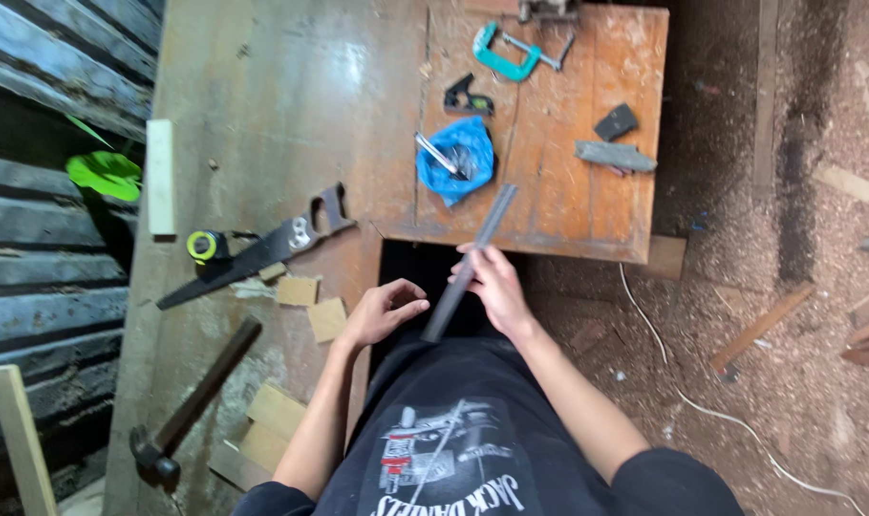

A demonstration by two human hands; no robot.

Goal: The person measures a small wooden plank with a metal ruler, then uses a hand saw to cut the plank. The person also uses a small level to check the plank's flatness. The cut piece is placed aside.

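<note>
Grey flat bar [471, 263], long and narrow, most likely a metal file or rule, slants from the person's lap up over the near edge of the orange-brown workbench top [635, 57]. The right hand [494, 287] grips it about the middle, fingers wrapped round it. The left hand [382, 311] is loosely open just beside the lower end, holding nothing and not touching the bar. It looks stiff and fairly light, smooth on its faces, so a hold near the middle should balance it; a second hand at the low end would steady it.

On the bench top lie a teal G-clamp [511, 53], a crumpled blue plastic bag [463, 158] with shiny metal pieces on it, a small dark block [616, 121] and a grey sharpening stone [616, 156]. To the left, on a worn brown board, lie a handsaw [253, 253], a yellow tape measure [203, 246], small wood offcuts [299, 290] and a hammer [191, 406]. Sawdust, wood scraps and a white cable [683, 382] cover the floor on the right.
</note>
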